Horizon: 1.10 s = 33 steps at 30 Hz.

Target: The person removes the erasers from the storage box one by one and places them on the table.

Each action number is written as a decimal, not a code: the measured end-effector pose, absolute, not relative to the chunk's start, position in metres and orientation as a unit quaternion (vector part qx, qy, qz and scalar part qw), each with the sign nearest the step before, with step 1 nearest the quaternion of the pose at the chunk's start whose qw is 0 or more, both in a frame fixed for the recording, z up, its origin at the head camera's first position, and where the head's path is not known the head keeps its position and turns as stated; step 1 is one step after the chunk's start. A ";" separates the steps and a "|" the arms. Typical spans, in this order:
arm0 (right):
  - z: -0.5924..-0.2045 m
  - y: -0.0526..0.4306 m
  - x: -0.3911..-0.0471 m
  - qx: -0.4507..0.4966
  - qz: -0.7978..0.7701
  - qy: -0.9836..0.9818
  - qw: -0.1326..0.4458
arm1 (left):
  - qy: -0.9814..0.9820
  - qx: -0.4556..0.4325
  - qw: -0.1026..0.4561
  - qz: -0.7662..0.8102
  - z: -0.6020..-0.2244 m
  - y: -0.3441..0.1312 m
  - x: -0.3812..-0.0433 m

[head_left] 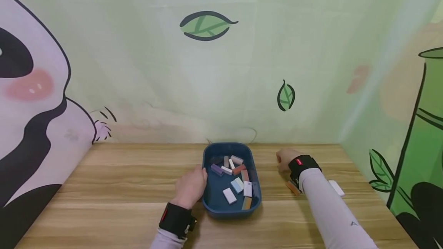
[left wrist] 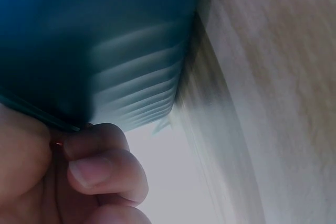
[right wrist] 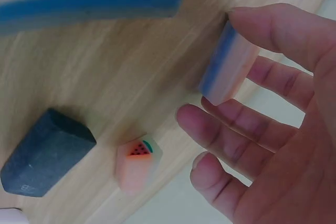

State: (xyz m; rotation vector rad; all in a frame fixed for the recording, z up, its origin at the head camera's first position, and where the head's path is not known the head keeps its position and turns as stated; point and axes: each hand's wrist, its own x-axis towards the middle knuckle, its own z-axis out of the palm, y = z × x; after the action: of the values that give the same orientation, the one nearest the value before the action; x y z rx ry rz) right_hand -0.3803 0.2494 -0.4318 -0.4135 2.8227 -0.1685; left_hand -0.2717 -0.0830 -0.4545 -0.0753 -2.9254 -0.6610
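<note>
My left hand (head_left: 191, 185) grips the left rim of a dark blue plastic basket (head_left: 231, 215), thumb and curled fingers at the edge in the left wrist view. Inside lie several small erasers, among them a purple one (head_left: 217, 170) and a white one (head_left: 229, 195). To the right of the basket, my right hand (head_left: 287, 158) is low over the table. In the right wrist view it holds a blue, white and pink striped eraser (right wrist: 228, 66) between thumb and fingers. Close by on the table are a dark eraser (right wrist: 47, 153) and a pink eraser with a watermelon print (right wrist: 137, 166).
A large striped eraser (right wrist: 94, 1) fills the top left of the right wrist view. By the right forearm are an orange-brown eraser (head_left: 293, 188) and a white one (head_left: 336, 188). A printed cloth backdrop (head_left: 221, 87) stands behind the wooden table (head_left: 131, 187).
</note>
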 end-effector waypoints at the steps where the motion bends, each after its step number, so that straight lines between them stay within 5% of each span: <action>1: -0.432 0.250 -0.380 -0.139 -0.062 0.978 0.145 | -0.972 -0.026 0.070 -0.221 -0.455 -0.083 -0.272; 16: -0.425 0.256 -0.379 -0.112 -0.068 0.978 0.159 | -0.972 -0.029 0.071 -0.224 -0.456 -0.082 -0.270; 33: -0.351 0.209 -0.374 -0.229 -0.007 0.971 0.064 | -0.971 -0.027 0.070 -0.228 -0.453 -0.084 -0.272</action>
State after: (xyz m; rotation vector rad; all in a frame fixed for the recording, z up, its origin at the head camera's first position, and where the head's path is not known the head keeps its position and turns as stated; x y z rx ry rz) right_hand -0.3736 0.2090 -0.3507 -0.6924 2.9330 -0.0202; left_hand -0.2724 -0.0836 -0.4525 -0.0813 -2.9220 -0.6849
